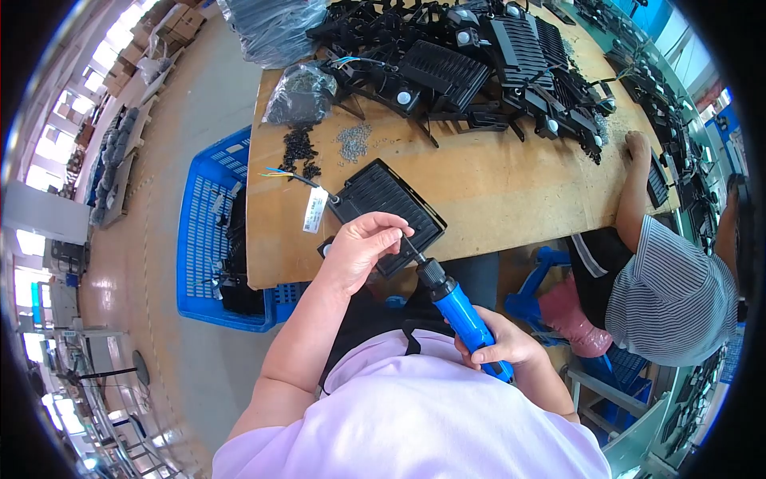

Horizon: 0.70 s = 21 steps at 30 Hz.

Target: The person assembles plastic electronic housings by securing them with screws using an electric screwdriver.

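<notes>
My right hand point(504, 342) is wrapped round a blue electric screwdriver point(463, 313), whose black nose and thin bit point up and left. The fingers of my left hand point(365, 249) are pinched together at the bit's tip; whatever small thing they hold is too small to name. Beneath and behind them, a black finned lamp housing point(381, 195) lies tilted at the table's front edge. From its left side come a cable with bare coloured wires and a white label point(315, 210).
Small black parts point(298, 150) and metal washers point(352, 142) lie on the wooden table point(495, 180) behind the housing. Farther back are piled black lamps point(447, 72) and a plastic bag point(300, 93). A blue crate point(187, 263) stands left; a co-worker point(674, 295) sits right.
</notes>
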{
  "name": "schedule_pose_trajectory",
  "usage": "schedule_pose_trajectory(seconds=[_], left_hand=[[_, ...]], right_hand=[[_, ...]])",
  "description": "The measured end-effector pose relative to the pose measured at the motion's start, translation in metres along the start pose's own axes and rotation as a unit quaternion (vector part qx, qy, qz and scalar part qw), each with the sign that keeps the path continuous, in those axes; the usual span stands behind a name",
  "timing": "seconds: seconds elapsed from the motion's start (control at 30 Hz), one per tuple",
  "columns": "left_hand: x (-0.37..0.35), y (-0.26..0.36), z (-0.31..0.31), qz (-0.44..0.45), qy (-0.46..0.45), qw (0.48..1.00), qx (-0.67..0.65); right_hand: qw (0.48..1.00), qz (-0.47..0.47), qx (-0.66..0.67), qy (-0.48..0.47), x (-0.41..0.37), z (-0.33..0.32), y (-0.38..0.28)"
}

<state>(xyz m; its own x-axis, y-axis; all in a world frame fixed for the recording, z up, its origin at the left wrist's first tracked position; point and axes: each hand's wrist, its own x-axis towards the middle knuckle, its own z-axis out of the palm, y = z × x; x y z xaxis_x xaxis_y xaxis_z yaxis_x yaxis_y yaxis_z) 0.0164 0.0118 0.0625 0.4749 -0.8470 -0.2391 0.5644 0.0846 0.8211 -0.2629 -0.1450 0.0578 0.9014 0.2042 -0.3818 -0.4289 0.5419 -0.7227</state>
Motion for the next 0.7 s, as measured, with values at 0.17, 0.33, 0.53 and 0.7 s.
schedule_pose_trajectory(seconds=[0.17,0.33,0.53,0.7], left_hand=[[0.006,0.000,0.007,-0.015,0.013,1.000,-0.008],[0.023,0.032,0.005,0.083,0.110,0.980,0.141],[0.113,0.086,-0.017,0.187,0.161,0.755,0.608],[0.174,0.063,-0.038,0.196,0.079,0.594,0.776]], right_hand=[[0.999,-0.004,0.018,0.036,0.000,0.001,0.001],[0.999,-0.030,0.014,0.043,-0.001,-0.008,-0.001],[0.996,-0.046,0.031,0.069,-0.004,-0.011,-0.008],[0.995,-0.039,0.041,0.078,-0.004,-0.012,-0.008]])
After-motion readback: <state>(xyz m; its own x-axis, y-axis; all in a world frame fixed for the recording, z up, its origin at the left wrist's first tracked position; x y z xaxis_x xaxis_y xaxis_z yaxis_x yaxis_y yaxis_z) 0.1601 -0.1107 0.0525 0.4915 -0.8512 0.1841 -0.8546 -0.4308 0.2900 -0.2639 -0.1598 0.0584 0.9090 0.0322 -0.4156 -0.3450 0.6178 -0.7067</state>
